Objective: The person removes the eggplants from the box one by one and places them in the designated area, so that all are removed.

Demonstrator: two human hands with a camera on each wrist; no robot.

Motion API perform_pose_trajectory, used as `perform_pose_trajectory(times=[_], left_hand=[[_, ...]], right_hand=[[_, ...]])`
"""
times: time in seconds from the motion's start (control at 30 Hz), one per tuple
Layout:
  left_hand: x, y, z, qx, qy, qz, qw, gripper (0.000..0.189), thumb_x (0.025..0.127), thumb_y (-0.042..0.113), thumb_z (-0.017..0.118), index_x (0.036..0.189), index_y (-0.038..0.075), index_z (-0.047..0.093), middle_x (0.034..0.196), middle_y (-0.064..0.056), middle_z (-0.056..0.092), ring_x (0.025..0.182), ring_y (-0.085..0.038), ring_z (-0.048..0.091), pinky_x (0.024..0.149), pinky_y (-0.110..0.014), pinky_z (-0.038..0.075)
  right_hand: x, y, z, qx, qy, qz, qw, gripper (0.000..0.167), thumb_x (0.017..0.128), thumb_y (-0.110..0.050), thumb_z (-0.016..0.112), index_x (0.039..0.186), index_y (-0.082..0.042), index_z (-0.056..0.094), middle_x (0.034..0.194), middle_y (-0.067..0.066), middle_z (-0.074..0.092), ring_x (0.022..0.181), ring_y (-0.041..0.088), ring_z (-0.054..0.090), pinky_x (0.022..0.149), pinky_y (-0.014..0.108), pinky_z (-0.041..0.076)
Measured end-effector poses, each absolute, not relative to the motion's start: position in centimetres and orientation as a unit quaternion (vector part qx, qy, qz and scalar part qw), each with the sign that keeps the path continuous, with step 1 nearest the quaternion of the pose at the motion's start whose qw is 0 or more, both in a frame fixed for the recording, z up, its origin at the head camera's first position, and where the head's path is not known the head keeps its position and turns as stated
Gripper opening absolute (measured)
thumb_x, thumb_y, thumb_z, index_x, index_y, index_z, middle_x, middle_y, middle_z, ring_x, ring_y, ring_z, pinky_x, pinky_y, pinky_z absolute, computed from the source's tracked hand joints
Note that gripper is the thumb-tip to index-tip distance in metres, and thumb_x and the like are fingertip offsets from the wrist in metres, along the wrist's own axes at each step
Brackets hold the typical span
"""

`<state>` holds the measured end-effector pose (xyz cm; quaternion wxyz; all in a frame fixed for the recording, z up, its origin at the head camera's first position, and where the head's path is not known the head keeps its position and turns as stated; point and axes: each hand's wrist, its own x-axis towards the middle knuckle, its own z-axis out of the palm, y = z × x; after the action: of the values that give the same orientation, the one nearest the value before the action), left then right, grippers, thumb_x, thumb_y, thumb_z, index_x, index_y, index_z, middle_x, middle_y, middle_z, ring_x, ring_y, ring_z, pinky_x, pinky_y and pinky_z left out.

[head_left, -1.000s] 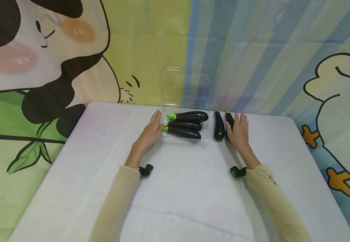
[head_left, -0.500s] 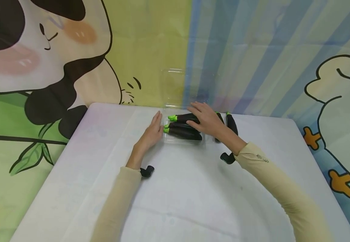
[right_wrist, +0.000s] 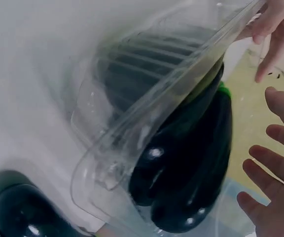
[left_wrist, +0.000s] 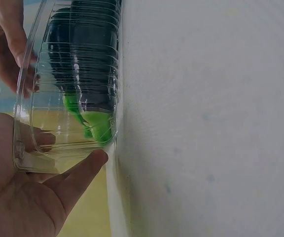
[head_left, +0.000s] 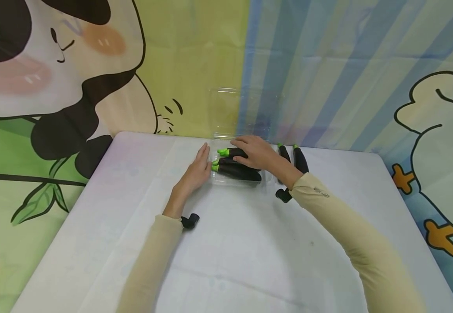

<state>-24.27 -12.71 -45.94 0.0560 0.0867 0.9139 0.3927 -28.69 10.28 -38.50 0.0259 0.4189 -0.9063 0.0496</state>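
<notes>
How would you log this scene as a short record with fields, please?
Box: clear plastic, on table
Lid: open, raised at the far side
Inside: three eggplants
Outside: two eggplants, right of box
Left hand: at the box's left side
Right hand: over the eggplants inside, fingers apart; contact unclear
Backdrop: cartoon print

A white, faintly creased desk [head_left: 226,278] spans the near part; past its far edge rises a printed backdrop [head_left: 211,26] with a cartoon panda [head_left: 11,82] on the left, a green leaf [head_left: 40,202] under it, then a yellow panel [head_left: 195,74], blue stripes [head_left: 349,74], and a pale cartoon bird [head_left: 449,156] with orange feet [head_left: 439,237] on the right
</notes>
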Motion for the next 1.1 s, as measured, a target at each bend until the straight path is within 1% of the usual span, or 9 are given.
perform_pose_trajectory(times=[0.23, 0.43, 0.57, 0.67, 0.77, 0.9, 1.0, 1.1], left_hand=[[-24.2, -12.6, -45.9, 0.086, 0.914, 0.393, 0.055, 0.060, 0.104, 0.020, 0.035, 0.157, 0.007, 0.009, 0.166, 0.002, -0.003, 0.152, -0.025, 0.009, 0.124, -0.046, 0.016], [-24.2, -12.6, -46.0, 0.087, 0.914, 0.392, 0.057, 0.060, 0.104, 0.021, 0.034, 0.157, 0.007, 0.008, 0.166, 0.000, -0.003, 0.153, -0.024, 0.008, 0.124, -0.046, 0.015], [-24.2, -12.6, -46.0, 0.089, 0.914, 0.391, 0.056, 0.060, 0.104, 0.021, 0.034, 0.157, 0.007, 0.008, 0.166, -0.001, -0.002, 0.153, -0.024, 0.008, 0.124, -0.046, 0.015], [-24.2, -12.6, -45.9, 0.091, 0.915, 0.389, 0.055, 0.060, 0.104, 0.022, 0.034, 0.157, 0.008, 0.008, 0.166, 0.000, -0.002, 0.153, -0.024, 0.008, 0.124, -0.046, 0.015], [-24.2, -12.7, -45.8, 0.093, 0.915, 0.388, 0.054, 0.060, 0.104, 0.022, 0.034, 0.157, 0.008, 0.007, 0.166, 0.001, -0.003, 0.153, -0.024, 0.008, 0.124, -0.046, 0.015], [-24.3, -12.7, -45.7, 0.095, 0.915, 0.389, 0.052, 0.060, 0.104, 0.021, 0.034, 0.157, 0.007, 0.008, 0.166, 0.002, -0.004, 0.152, -0.025, 0.009, 0.124, -0.046, 0.015], [-24.3, -12.7, -45.8, 0.095, 0.915, 0.388, 0.053, 0.060, 0.104, 0.021, 0.034, 0.156, 0.006, 0.008, 0.166, 0.001, -0.003, 0.152, -0.025, 0.009, 0.124, -0.046, 0.015], [-24.3, -12.7, -45.8, 0.094, 0.916, 0.387, 0.054, 0.060, 0.104, 0.021, 0.034, 0.156, 0.006, 0.008, 0.166, 0.000, -0.002, 0.152, -0.025, 0.009, 0.124, -0.047, 0.015]], right_hand=[[-29.9, 10.1, -39.4, 0.402, -0.915, 0.016, -0.011, 0.052, 0.097, -0.038, 0.057, 0.141, -0.012, 0.050, 0.139, 0.015, 0.054, 0.129, 0.033, 0.052, 0.106, 0.050, 0.045], [-31.0, 10.5, -40.4, 0.414, -0.910, 0.007, -0.015, 0.049, 0.097, -0.037, 0.058, 0.138, -0.012, 0.054, 0.133, 0.015, 0.058, 0.120, 0.032, 0.058, 0.100, 0.047, 0.049], [-31.8, 11.0, -41.1, 0.414, -0.910, 0.009, -0.029, 0.050, 0.097, -0.039, 0.056, 0.140, -0.014, 0.052, 0.134, 0.015, 0.057, 0.121, 0.031, 0.057, 0.103, 0.046, 0.048], [-32.1, 11.5, -41.4, 0.406, -0.913, 0.008, -0.039, 0.052, 0.097, -0.041, 0.055, 0.142, -0.016, 0.050, 0.135, 0.015, 0.056, 0.121, 0.032, 0.057, 0.099, 0.047, 0.050], [-32.2, 11.9, -41.5, 0.401, -0.915, 0.009, -0.038, 0.053, 0.097, -0.043, 0.055, 0.144, -0.018, 0.049, 0.134, 0.015, 0.056, 0.118, 0.032, 0.058, 0.091, 0.049, 0.053], [-32.2, 12.2, -41.6, 0.402, -0.915, 0.014, -0.023, 0.053, 0.097, -0.043, 0.054, 0.144, -0.019, 0.048, 0.128, 0.014, 0.058, 0.110, 0.032, 0.060, 0.082, 0.049, 0.055], [-32.1, 12.2, -41.7, 0.401, -0.916, 0.021, -0.010, 0.053, 0.098, -0.043, 0.053, 0.144, -0.019, 0.048, 0.125, 0.013, 0.060, 0.106, 0.030, 0.062, 0.080, 0.047, 0.055], [-31.5, 12.2, -41.3, 0.396, -0.918, 0.036, -0.002, 0.055, 0.098, -0.044, 0.052, 0.146, -0.019, 0.046, 0.127, 0.014, 0.059, 0.106, 0.030, 0.063, 0.080, 0.047, 0.055]])
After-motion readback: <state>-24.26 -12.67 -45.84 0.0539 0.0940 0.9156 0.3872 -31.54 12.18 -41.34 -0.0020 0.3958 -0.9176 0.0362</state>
